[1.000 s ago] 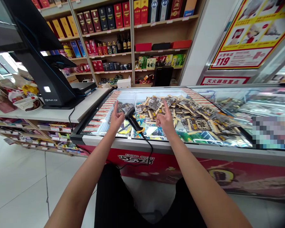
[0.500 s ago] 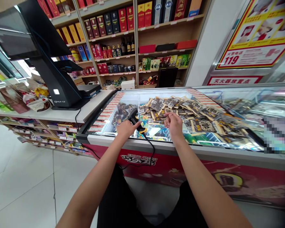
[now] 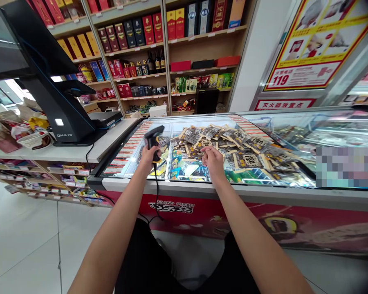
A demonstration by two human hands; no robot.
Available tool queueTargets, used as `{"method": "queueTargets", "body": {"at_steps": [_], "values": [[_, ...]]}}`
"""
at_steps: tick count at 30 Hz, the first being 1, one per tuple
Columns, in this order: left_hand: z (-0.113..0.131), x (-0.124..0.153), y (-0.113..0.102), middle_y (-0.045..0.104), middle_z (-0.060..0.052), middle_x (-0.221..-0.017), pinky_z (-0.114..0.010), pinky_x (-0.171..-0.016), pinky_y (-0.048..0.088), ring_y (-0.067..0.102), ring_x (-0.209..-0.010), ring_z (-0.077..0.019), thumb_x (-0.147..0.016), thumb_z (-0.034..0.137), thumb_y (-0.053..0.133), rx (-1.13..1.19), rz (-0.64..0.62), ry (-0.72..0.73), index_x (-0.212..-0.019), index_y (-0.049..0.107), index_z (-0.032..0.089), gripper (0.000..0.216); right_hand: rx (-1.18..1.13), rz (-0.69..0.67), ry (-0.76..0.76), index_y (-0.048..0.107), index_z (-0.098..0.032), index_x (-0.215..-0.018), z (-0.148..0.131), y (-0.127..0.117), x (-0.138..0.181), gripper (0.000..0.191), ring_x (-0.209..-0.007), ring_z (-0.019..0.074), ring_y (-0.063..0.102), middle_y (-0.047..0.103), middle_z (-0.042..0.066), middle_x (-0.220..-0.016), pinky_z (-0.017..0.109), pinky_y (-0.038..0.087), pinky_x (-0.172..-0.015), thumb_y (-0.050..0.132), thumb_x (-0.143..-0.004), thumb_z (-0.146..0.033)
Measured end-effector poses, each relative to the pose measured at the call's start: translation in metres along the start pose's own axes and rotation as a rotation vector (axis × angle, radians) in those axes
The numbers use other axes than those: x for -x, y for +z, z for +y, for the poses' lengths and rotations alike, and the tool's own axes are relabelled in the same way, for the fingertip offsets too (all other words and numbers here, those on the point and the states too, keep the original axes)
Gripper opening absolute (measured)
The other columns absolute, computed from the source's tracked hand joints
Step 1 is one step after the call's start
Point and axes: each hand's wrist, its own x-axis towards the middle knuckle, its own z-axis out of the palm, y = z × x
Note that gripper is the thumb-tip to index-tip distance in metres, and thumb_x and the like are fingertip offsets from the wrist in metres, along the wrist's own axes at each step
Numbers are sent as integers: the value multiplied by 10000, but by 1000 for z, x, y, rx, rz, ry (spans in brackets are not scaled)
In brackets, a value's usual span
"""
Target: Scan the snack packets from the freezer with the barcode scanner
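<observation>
My left hand [image 3: 149,156] is wrapped round the handle of a black barcode scanner [image 3: 153,136] and holds it upright above the glass lid of a chest freezer [image 3: 202,188]. The scanner's cable hangs down over the freezer's front. My right hand [image 3: 214,162] rests on the glass with its fingers curled at the near edge of a spread of several small snack packets [image 3: 233,143]. I cannot make out whether its fingers pinch a packet.
A black checkout terminal [image 3: 46,77] stands on the white counter [image 3: 76,153] to the left, with snacks and a bowl beside it. Shelves of boxed goods and bottles [image 3: 147,49] line the back wall. White floor tiles lie at lower left.
My left hand has closed on the scanner and lifted it off the glass to upright. My right hand has lowered from a raised finger to the packets' near edge.
</observation>
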Motion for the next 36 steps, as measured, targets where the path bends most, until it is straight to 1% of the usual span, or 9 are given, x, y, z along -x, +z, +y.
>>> {"method": "queueTargets", "body": {"at_steps": [2, 6, 8, 11, 16, 21, 28, 32, 36], "values": [[12, -6, -9, 532, 28, -720, -232, -495, 395, 452, -524, -84, -747, 374, 724, 117, -76, 68, -936, 573, 214, 290, 37, -4, 0, 665, -267, -846, 1, 0, 2, 272, -497, 146, 297, 387, -53, -574, 304, 283, -490, 659, -938, -523], [24, -8, -31, 543, -14, -757, -257, -477, 421, 406, -513, -94, -856, 481, 632, 215, -216, -43, -973, 636, 183, 320, 330, 94, -90, 671, -256, -909, 3, -1, -2, 281, -625, 204, 473, 544, 12, -685, 340, 445, -607, 541, -993, -490], [22, -6, -41, 548, -19, -765, -261, -474, 421, 411, -505, -97, -891, 489, 612, 283, -266, -103, -987, 647, 170, 335, 561, 117, -246, 694, -243, -1007, 3, 0, -13, 262, -893, 275, 613, 695, 91, -919, 410, 538, -823, 517, -997, -436], [14, -1, -48, 586, -28, -806, -270, -503, 451, 471, -526, -110, -926, 472, 627, 411, -317, -151, -1046, 654, 156, 339, 906, -9, -422, 706, -199, -1263, 0, 4, -45, 360, -1299, 368, 563, 721, 164, -1305, 519, 463, -1118, 524, -996, -356], [4, 2, -46, 666, -57, -876, -289, -555, 506, 594, -613, -153, -954, 447, 680, 470, -329, -271, -1151, 664, 155, 353, 1313, -203, -227, 507, -148, -1610, -6, 24, -101, 674, -1477, 475, 446, 584, 229, -1575, 617, 403, -1173, 603, -1018, -456], [1, 2, -44, 650, -43, -840, -264, -516, 471, 592, -573, -139, -886, 441, 771, 463, -352, -262, -1043, 659, 155, 345, 1552, -253, -43, 511, -129, -1579, -6, 42, -123, 822, -1503, 492, 420, 536, 281, -1588, 597, 398, -1176, 814, -907, -494], [7, 6, -44, 583, 12, -745, -271, -465, 423, 484, -431, -107, -926, 512, 692, 458, -391, -194, -1039, 628, 183, 354, 1406, -68, -78, 633, -120, -1306, -12, 29, -129, 576, -1344, 427, 591, 692, 252, -1331, 499, 496, -1082, 855, -887, -448], [11, 10, -41, 537, 35, -691, -254, -475, 408, 457, -412, -90, -927, 528, 704, 451, -408, -189, -1013, 609, 194, 358, 996, 65, -134, 650, -173, -1144, -18, 22, -126, 513, -1042, 360, 725, 764, 177, -1114, 427, 576, -871, 782, -914, -612], [10, 13, -41, 553, 32, -646, -247, -455, 365, 427, -373, -81, -876, 548, 734, 408, -448, -174, -930, 589, 194, 386, 551, -4, -99, 659, -201, -1082, -17, 39, -111, 576, -767, 310, 776, 749, 131, -963, 375, 587, -633, 625, -960, -763]]}}
